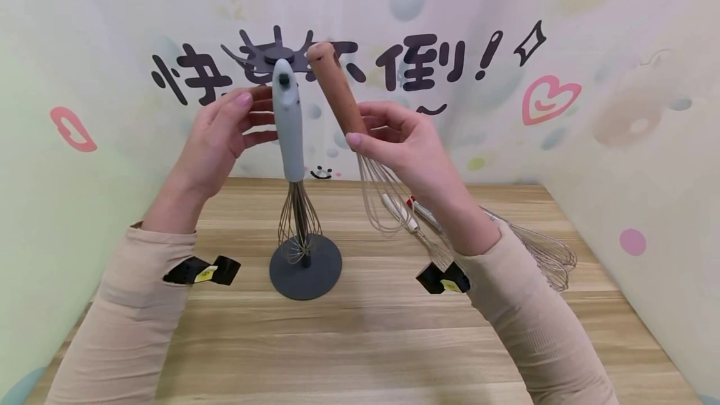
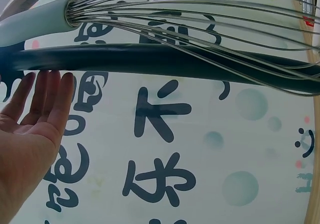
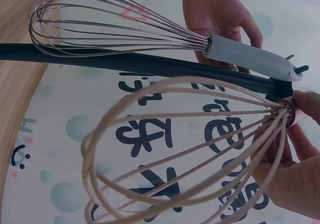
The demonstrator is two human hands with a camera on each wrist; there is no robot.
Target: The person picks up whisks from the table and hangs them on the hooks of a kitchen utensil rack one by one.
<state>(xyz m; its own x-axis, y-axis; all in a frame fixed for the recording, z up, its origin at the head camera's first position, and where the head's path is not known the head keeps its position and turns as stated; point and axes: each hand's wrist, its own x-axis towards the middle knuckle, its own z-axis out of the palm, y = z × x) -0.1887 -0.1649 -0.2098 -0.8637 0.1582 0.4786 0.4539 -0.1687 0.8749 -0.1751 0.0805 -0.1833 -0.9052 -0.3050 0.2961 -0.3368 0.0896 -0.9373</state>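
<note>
A dark utensil stand (image 1: 315, 286) rises from its round base, with curved hooks (image 1: 278, 55) at the top. From one hook hangs a whisk with a pale blue-grey handle (image 1: 289, 124), its wires down in front of the pole (image 2: 125, 58). My left hand (image 1: 225, 133) is beside the stand, fingers extended, with fingertips right at the pole in the left wrist view. A wooden-handled whisk (image 1: 336, 89) is pinched between the thumb and fingers of my right hand (image 1: 405, 136), low on the handle. It tilts, handle end up toward the hooks, pale wire loops (image 3: 145, 86) below.
On the wooden table to the right lie a small white-handled whisk (image 1: 400, 212) and metal whisks (image 1: 542, 245), one with a red handle tip, partly hidden behind my right arm. A printed wall (image 1: 478, 136) closes off the back, with side walls left and right.
</note>
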